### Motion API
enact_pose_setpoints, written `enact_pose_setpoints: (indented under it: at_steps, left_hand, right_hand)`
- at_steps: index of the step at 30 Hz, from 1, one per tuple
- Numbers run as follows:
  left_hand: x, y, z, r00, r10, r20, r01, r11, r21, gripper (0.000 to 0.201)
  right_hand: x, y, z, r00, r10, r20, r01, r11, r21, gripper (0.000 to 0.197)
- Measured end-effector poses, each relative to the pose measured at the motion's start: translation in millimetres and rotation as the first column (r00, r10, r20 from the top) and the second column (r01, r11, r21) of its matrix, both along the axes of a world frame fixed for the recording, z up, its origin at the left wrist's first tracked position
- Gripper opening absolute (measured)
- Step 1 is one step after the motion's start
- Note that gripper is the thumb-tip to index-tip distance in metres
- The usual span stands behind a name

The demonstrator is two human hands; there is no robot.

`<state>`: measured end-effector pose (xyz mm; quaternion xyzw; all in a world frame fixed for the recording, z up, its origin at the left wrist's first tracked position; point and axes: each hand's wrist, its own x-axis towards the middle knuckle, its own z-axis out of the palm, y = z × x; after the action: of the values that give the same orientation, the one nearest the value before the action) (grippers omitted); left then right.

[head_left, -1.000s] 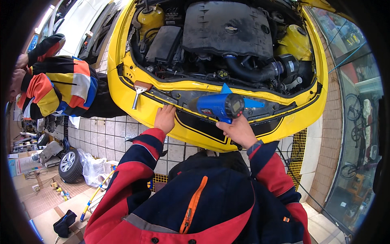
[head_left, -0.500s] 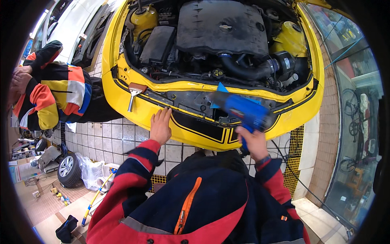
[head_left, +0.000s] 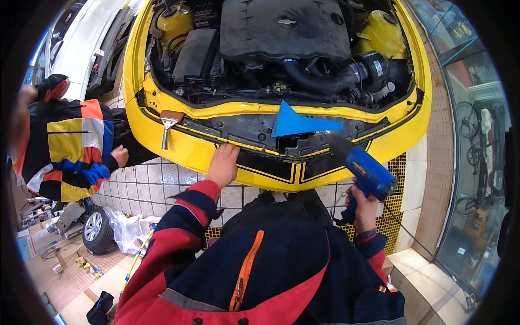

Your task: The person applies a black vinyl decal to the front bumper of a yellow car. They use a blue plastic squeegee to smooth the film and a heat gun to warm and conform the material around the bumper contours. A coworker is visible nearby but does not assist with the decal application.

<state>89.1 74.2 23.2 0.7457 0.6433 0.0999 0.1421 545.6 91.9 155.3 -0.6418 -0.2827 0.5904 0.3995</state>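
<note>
Currently, the right hand (head_left: 365,210) is gripping a blue heat gun (head_left: 371,172), while the left hand (head_left: 223,167), unclenched, is resting on the front of a yellow car (head_left: 189,157).

Blue heat gun (head_left: 371,172); yellow bumper (head_left: 297,187), black stripes (head_left: 265,166)
</note>
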Motion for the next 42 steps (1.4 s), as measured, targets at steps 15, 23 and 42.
enact_pose_setpoints:
  at_steps: [15,23,42]
  left_hand:
    - [-12,23,4,0.995,-0.066,0.079,0.067,0.998,-0.007,0.037]
    - [-31,29,10,0.969,-0.042,0.242,0.063,0.995,-0.079,0.036]
    - [11,5,13,0.996,-0.043,-0.075,0.042,0.999,-0.017,0.027]
  right_hand:
    - [-135,59,-3,0.493,0.716,0.494,-0.836,0.548,0.040,0.038]
    - [-167,71,8,0.388,0.700,0.600,-0.883,0.468,0.026,0.037]
    - [-122,67,2,0.632,0.565,0.531,-0.748,0.625,0.224,0.036]
